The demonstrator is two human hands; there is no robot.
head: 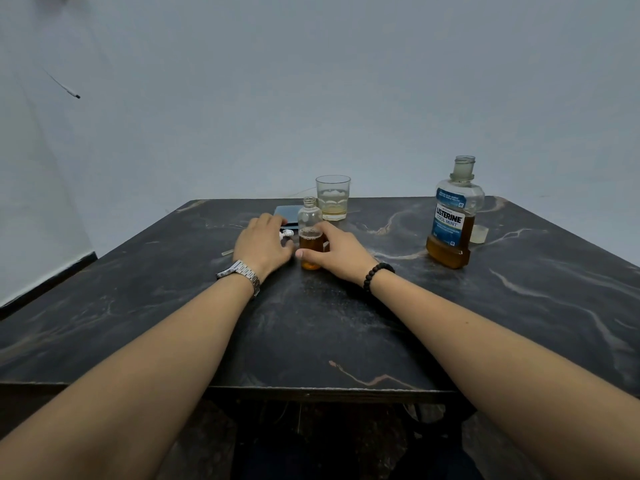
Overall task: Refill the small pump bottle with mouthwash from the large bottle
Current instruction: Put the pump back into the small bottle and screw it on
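The small clear bottle (309, 225) stands upright mid-table, open at the top and about half full of amber liquid. My right hand (337, 252) grips its lower part, thumb across the front. My left hand (261, 242) lies over the white pump head (287, 233) just left of the bottle; its fingers are hidden, so I cannot tell whether they hold the pump. The large Listerine bottle (452, 220) stands uncapped at the right, with amber liquid low in it. Its clear cap (479, 234) sits behind it to the right.
A drinking glass (333, 197) with a little pale liquid stands behind the small bottle. A dark flat phone-like object (287, 213) lies near the far edge of the dark marbled table (346, 323). A pale wall rises right behind the table.
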